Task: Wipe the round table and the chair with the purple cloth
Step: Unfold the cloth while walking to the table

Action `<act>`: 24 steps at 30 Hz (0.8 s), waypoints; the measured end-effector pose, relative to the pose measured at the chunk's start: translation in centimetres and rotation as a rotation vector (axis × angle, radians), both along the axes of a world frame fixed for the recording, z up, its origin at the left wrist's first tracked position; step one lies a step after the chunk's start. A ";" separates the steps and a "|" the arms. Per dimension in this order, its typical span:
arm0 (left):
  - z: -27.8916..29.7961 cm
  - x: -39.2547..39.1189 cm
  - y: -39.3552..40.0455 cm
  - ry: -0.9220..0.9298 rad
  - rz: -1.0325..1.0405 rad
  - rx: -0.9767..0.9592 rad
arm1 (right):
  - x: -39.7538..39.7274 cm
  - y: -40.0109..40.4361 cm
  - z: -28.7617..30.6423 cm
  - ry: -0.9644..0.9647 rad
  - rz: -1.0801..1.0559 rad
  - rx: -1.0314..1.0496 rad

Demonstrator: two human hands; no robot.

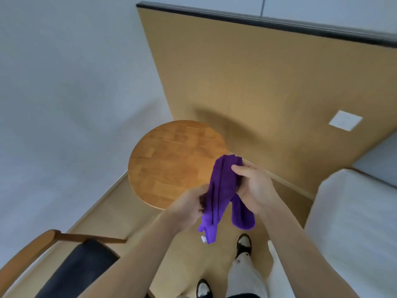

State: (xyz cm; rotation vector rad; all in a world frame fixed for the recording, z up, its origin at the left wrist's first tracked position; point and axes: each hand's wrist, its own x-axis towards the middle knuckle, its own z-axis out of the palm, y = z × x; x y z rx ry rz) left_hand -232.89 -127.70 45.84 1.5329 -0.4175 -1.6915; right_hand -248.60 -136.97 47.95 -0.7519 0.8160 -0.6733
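Head view, looking down. Purple fleecy cloth (221, 190) bunched lengthwise at frame centre, held in the air over the near right edge of the round wooden block-pattern tabletop (171, 164), two ends dangling toward the floor. Small white tag (203, 239) at the lowest corner, writing too small to read. Left hand (191, 206) blurred, fingers curled, pinching the cloth's left edge. Right hand (251, 186) wrapped around the upper part, thumb across the front. Wooden-armed chair with dark seat cushion (71, 272) at lower left. White bedding (352, 222) at right. White wall plate (345, 123) on tan panel, upper right. Black-and-white shoes (243, 244) below.
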 end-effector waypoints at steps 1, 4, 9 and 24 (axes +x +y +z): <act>-0.3 0.7 -1.1 -0.024 0.053 -0.009 | 0.6 -1.7 -0.7 0.045 0.024 0.003; -0.9 2.9 -5.1 -0.095 0.233 -0.015 | 1.7 -7.2 -3.5 0.360 0.116 -0.148; -1.6 6.8 -10.7 -0.527 0.325 0.100 | 1.9 -15.8 -7.5 0.723 0.287 -0.373; -6.4 17.6 -18.5 -0.263 0.810 0.191 | 10.1 -25.4 -11.4 0.340 0.400 0.122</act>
